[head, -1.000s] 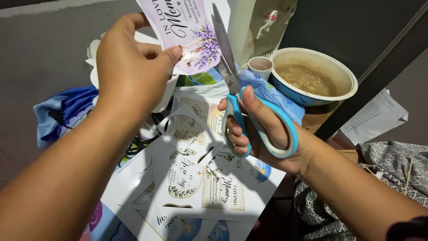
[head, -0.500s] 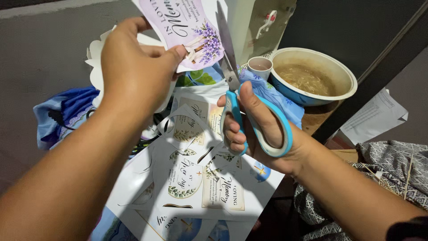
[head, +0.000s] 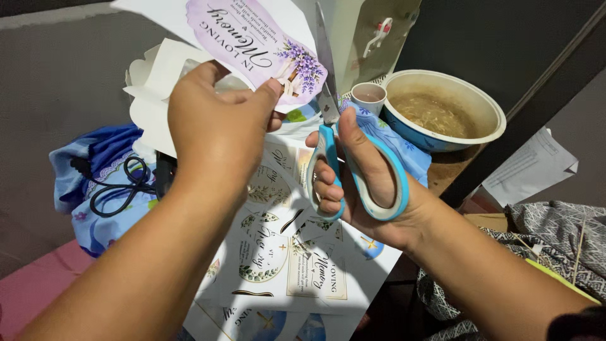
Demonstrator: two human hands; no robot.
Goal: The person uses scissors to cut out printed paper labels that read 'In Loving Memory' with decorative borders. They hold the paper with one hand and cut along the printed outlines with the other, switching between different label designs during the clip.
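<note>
My left hand [head: 218,129] pinches a white paper sheet printed with a lilac, flower-decorated label [head: 252,41] and holds it up in front of me. My right hand [head: 360,183] grips blue-handled scissors [head: 353,170], whose steel blades point up along the label's right edge by the purple flowers. Below both hands lies a large white sheet of printed labels [head: 284,259] with several shapes cut out of it.
A wide bowl of brownish food [head: 442,107] and a small cup [head: 369,96] stand at the back right. Blue patterned cloth [head: 95,177] with a black cable [head: 123,183] lies left. Patterned fabric [head: 555,233] and loose papers [head: 530,167] lie right.
My left hand has turned the lilac label clockwise and shifted right and lower. The scissors stay at the label's edge. The view moved, showing the black cable.
</note>
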